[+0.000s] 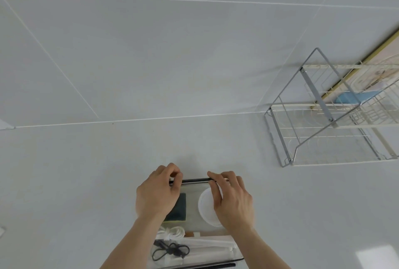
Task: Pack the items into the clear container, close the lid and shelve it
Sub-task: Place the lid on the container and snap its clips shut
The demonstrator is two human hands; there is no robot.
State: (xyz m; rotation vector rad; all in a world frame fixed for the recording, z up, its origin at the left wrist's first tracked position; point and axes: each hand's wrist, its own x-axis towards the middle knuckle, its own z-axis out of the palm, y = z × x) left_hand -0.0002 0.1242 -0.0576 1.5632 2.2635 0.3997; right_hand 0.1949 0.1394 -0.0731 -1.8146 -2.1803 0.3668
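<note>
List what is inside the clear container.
Clear container holds a dark sponge, white round lid, white cable and black cable; hands cover the rest.

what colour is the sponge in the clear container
Dark green on top with a yellow edge, seen in the head view: the sponge lies partly under the left hand.

A pale white counter [112, 182] is carrying everything. The clear container [194, 221] is sitting on it at the near edge. A wire rack [323, 122] is standing well apart toward the far right corner, against the tiled wall.
</note>
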